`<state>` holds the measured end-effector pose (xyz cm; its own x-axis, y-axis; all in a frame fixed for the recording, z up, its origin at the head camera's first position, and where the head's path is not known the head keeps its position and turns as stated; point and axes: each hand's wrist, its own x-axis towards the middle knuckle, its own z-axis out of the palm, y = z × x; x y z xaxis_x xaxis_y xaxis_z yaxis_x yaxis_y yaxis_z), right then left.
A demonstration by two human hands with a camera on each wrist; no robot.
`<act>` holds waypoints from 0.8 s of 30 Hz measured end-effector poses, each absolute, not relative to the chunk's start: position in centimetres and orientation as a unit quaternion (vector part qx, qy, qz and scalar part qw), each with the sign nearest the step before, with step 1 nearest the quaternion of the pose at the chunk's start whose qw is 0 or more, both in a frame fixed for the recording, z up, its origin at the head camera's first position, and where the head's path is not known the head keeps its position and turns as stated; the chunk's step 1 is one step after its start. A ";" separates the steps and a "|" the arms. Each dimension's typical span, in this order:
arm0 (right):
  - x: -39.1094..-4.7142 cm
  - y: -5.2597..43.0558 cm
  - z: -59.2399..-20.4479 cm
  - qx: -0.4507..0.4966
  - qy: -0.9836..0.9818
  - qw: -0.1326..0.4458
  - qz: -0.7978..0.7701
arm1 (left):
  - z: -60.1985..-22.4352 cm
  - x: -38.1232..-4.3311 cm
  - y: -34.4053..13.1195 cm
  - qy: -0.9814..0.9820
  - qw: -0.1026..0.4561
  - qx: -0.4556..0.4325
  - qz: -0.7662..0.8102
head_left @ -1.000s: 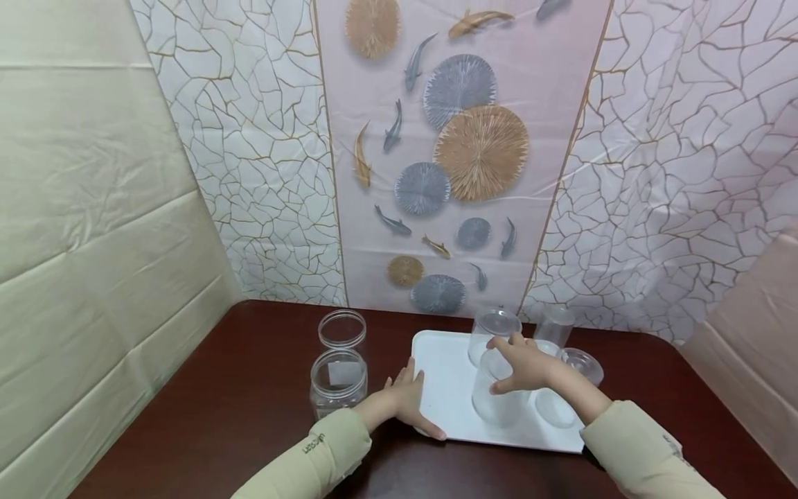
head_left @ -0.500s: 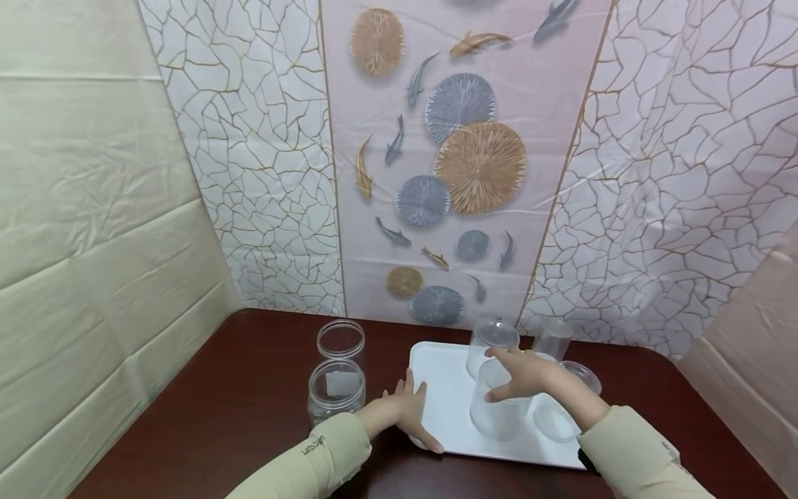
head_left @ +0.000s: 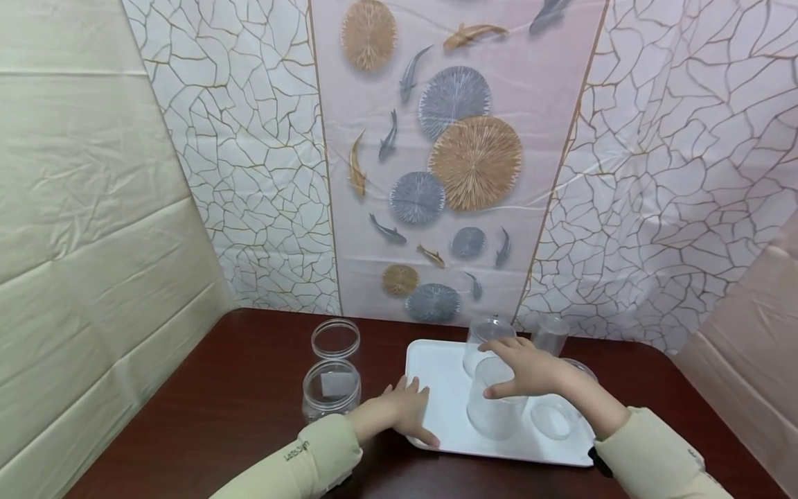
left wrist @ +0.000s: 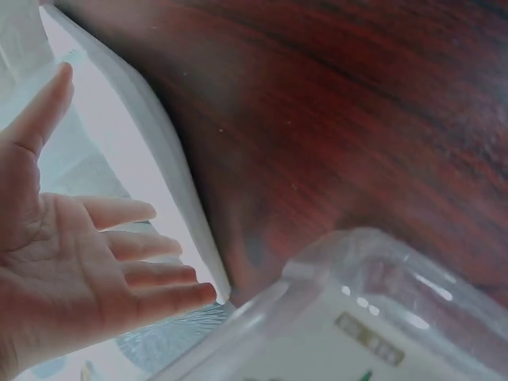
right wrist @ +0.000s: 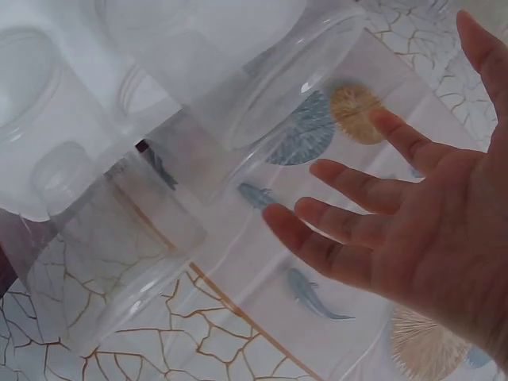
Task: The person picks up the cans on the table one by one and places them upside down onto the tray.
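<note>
My left hand (head_left: 408, 410) is at the left edge of a white tray (head_left: 444, 391), thumb spread toward the near corner. The left wrist view shows that hand's fingers (left wrist: 151, 276) straight and its palm with nothing in it. Over a clear plastic jar (head_left: 492, 419) on the tray hangs my right hand (head_left: 530, 371), fingers spread around the level of its mouth. In the right wrist view, the fingers (right wrist: 361, 190) are spread beside the transparent jar (right wrist: 278, 119), with a gap between. Behind it on the tray stands another clear jar (head_left: 476, 357).
Two clear jars stand left of the tray, a rear one (head_left: 335, 338) and a nearer one (head_left: 312, 402) with a label. A low clear container (head_left: 555, 419) and a tall clear one (head_left: 550, 337) are at the right. A patterned cloth (head_left: 274, 173) hangs behind the table.
The head view has shifted slightly. Both hands keep nearly the same places, the left at the tray's edge and the right above the jar.
</note>
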<state>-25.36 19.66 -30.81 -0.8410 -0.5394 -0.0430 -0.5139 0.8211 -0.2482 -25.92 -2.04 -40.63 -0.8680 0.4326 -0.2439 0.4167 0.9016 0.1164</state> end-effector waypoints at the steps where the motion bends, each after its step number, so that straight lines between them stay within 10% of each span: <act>1: -25.2 19.6 -30.7 -0.283 0.951 0.047 -0.115 | -40.6 -25.9 -2.1 0.965 0.125 0.226 0.033; 24: -22.4 17.1 -30.3 -0.324 0.924 -0.080 -0.185 | -37.4 -24.8 -6.5 0.936 -0.128 0.326 0.036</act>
<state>-22.42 17.05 -30.30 -0.7778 -0.5687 0.2677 -0.6279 0.7221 -0.2903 -24.79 -6.47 -37.39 -0.7550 0.6002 0.2642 0.6189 0.7853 -0.0156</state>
